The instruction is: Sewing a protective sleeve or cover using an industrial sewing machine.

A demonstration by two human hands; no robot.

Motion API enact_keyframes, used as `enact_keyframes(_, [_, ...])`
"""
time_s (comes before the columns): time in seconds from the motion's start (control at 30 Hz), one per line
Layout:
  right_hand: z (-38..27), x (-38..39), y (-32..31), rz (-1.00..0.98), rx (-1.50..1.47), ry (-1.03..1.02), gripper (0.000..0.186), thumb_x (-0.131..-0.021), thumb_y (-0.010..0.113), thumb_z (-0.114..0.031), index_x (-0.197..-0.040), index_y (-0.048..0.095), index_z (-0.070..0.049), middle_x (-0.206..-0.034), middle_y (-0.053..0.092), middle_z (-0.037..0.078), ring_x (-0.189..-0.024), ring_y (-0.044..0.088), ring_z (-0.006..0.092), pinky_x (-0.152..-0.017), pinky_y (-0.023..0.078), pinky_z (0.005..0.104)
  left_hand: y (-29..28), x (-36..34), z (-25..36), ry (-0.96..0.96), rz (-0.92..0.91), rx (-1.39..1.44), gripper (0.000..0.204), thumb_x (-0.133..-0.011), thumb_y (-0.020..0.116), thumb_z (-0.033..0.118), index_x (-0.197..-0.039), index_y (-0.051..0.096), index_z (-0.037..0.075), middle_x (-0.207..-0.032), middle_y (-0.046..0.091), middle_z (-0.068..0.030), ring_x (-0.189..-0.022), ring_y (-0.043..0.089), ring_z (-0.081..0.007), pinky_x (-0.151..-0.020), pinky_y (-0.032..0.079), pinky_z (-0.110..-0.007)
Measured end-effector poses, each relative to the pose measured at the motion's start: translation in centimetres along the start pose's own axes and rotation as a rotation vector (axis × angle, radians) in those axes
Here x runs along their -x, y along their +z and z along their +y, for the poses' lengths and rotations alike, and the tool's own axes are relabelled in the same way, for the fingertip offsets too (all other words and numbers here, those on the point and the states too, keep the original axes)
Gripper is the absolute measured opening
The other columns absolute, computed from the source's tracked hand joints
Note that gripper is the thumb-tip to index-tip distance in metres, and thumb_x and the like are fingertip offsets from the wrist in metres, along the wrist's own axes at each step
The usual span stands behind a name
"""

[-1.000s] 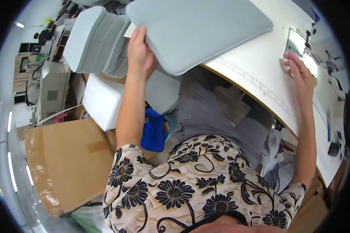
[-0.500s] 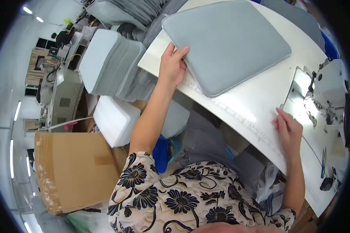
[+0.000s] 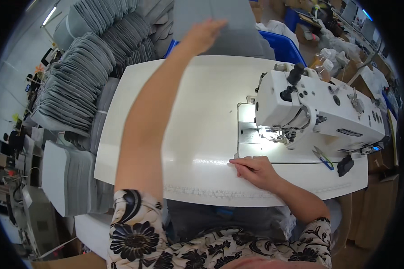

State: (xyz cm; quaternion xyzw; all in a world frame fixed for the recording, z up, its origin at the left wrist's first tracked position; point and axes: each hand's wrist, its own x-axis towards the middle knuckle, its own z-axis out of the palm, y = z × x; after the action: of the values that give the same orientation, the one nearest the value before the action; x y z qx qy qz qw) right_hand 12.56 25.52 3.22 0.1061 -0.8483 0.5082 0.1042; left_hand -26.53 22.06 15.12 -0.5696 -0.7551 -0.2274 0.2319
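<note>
My left hand (image 3: 205,35) is stretched forward over grey padded pieces (image 3: 217,13) beyond the table's back edge, its fingers reaching out and slightly blurred. My right hand (image 3: 251,172) rests on the white table (image 3: 193,112) with fingertips pressed together beside a small grey object at the machine plate's corner; whether it grips that object is unclear. Above it stands a white sewing machine (image 3: 316,110) with its work lamp lit. Scissors (image 3: 323,158) and a small black object (image 3: 344,165) lie to the right of that hand.
Stacks of grey padded pieces (image 3: 69,85) line the left side, with lighter ones (image 3: 60,177) lower down. A blue bin (image 3: 283,45) sits behind the table. Cardboard (image 3: 372,210) stands at the right, and cluttered bags (image 3: 341,49) fill the back right.
The view has turned to face the machine. The grey pad my left hand held over the table is now off it, and that hand has moved forward to the grey pieces beyond.
</note>
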Motion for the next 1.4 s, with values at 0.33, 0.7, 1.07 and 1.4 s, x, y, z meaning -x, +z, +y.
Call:
enact_keyframes(0.33, [1.5,-0.8,0.4,-0.054,-0.13,0.126,0.025,-0.095,0.061,-0.008,-0.118,0.069,-0.003,-0.078,0.068,0.006,-0.067,0.062,0.0113,-0.062,0.05,0.026,1.5,22.9,12.0,-0.274,-0.443,0.108,0.044,-0.105,0.041,0.031,-0.145,0.049,0.014,-0.153,0.042,-0.0144,-0.146,0.032,-0.0296,-0.118,0.021,-0.054])
enact_keyframes(0.7, [8.1,1.2,-1.6,0.065,0.006,0.272,0.027,-0.101,0.056,-0.012,-0.121,0.067,0.001,-0.075,0.052,-0.003,-0.066,0.045,0.0045,-0.059,0.035,0.02,-20.1,39.6,14.2,-0.562,-0.069,-0.489,0.018,-0.083,0.061,0.011,-0.099,0.069,0.008,-0.098,0.069,-0.0097,-0.095,0.064,-0.0303,-0.083,0.053,-0.04])
enact_keyframes(1.07, [10.3,0.8,-2.3,0.076,-0.005,0.22,0.026,-0.102,0.056,-0.013,-0.123,0.067,-0.001,-0.074,0.052,-0.004,-0.064,0.045,0.0035,-0.056,0.035,0.0189,-32.3,46.8,6.5,-1.167,-0.039,-0.48,0.028,-0.085,0.07,0.035,-0.098,0.078,0.011,-0.091,0.075,-0.0115,-0.084,0.071,-0.0257,-0.079,0.054,-0.035])
enact_keyframes(1.4, [10.1,0.2,-2.1,0.082,-0.024,0.231,0.026,-0.101,0.056,-0.012,-0.121,0.068,0.0,-0.074,0.056,-0.002,-0.064,0.047,0.0038,-0.056,0.035,0.0188,-32.7,49.4,2.4,-1.24,0.16,-0.365,0.03,-0.092,0.062,0.031,-0.099,0.075,0.005,-0.091,0.073,-0.015,-0.083,0.066,-0.0258,-0.078,0.051,-0.035])
